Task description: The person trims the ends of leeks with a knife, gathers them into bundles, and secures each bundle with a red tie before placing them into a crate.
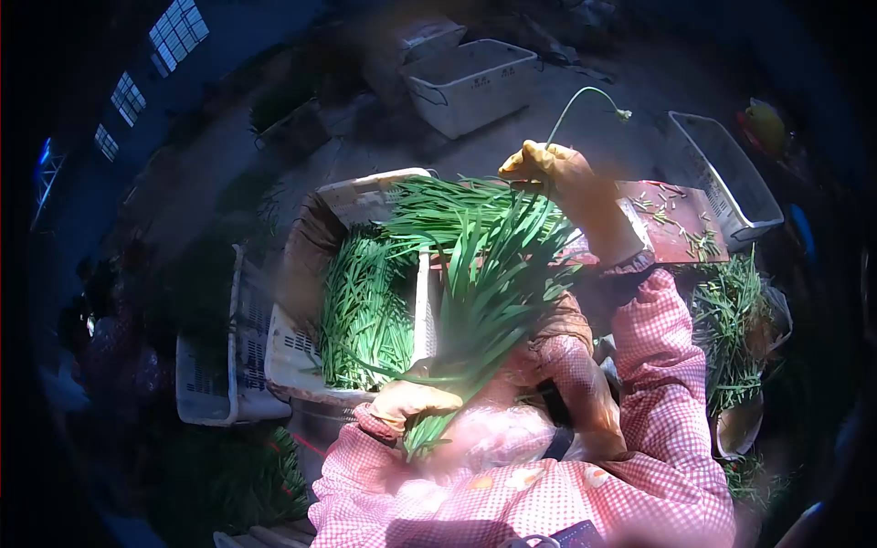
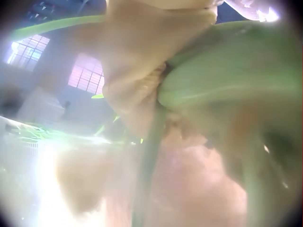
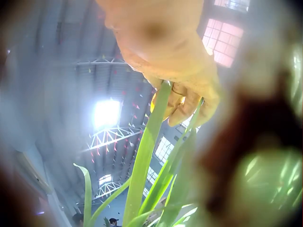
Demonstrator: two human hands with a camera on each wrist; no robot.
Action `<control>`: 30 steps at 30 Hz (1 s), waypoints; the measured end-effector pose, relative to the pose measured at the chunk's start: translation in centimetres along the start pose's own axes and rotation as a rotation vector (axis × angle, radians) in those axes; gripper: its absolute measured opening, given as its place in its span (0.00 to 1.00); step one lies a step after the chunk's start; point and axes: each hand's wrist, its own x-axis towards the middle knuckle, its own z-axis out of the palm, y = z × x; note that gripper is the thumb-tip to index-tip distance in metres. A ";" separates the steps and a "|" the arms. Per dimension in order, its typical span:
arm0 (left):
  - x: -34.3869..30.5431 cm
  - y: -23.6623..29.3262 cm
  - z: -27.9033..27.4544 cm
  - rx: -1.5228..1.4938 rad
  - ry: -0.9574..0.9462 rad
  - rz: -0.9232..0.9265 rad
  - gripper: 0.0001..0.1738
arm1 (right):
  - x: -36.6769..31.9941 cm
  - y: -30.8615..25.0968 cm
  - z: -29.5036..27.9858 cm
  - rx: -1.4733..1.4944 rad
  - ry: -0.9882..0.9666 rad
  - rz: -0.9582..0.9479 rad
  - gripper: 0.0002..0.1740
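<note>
My gloved right hand (image 1: 557, 169) is raised over the far end of the leaf pile, fingers curled on a green stalk whose thin stem (image 1: 577, 94) arches up to a pale bud. In the right wrist view, long flat leaves (image 3: 149, 146) hang below the curled fingers (image 3: 184, 106). Low by the lap, my gloved left hand (image 1: 416, 402) grips a bunch of long leafy green stalks (image 1: 493, 301), their other ends fanning out away from me. The left wrist view is blurred, with a broad green leaf (image 2: 232, 71) pressed close to the glove (image 2: 142, 52).
At the left, a white crate (image 1: 343, 397) holds more green stalks (image 1: 365, 310). A red board (image 1: 676, 219) with cut stem pieces lies at the right, above a heap of trimmings (image 1: 731, 320). Other crates stand behind (image 1: 475, 91), at far right (image 1: 731, 183) and at far left (image 1: 206, 384).
</note>
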 end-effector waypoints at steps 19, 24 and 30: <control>1.6 -8.1 -1.9 0.284 -0.123 0.347 0.23 | -9.2 -9.3 -29.3 -0.114 0.689 -0.150 0.24; 1.4 -6.0 -1.0 -0.139 -0.115 -0.121 0.17 | -23.8 -17.1 -38.1 -0.364 1.158 -0.361 0.26; 1.7 -3.2 -0.5 -0.020 -0.058 -0.206 0.14 | -40.3 -18.4 -43.6 -0.688 1.741 -0.451 0.28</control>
